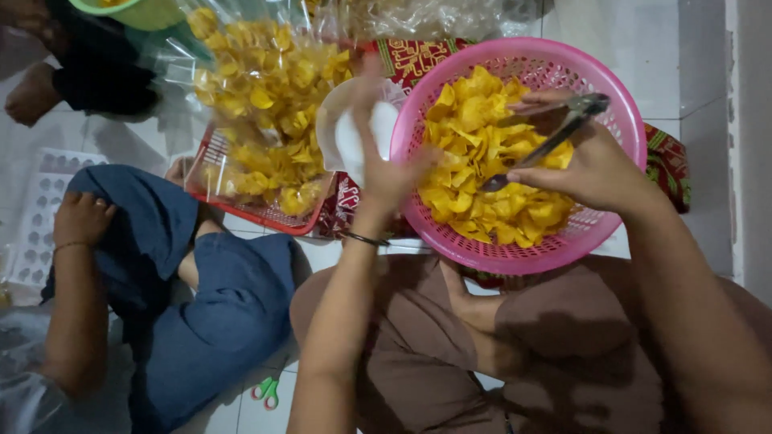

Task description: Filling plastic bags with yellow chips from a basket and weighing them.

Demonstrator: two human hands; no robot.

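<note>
A round pink basket (515,255) full of yellow chips (490,161) rests on my lap. My right hand (591,169) grips metal tongs (547,141) whose tips sit on the chips near the basket's middle. My left hand (382,157) is at the basket's left rim, holding a clear plastic bag (342,133) with its mouth toward the basket.
Large clear bags of yellow chips (269,120) lie in a red tray (269,217) to the left. Another person in blue trousers (209,305) sits on my left, one hand (80,219) on a knee. Small green scissors (265,392) lie on the white tiled floor. A green bowl (141,12) is at the top left.
</note>
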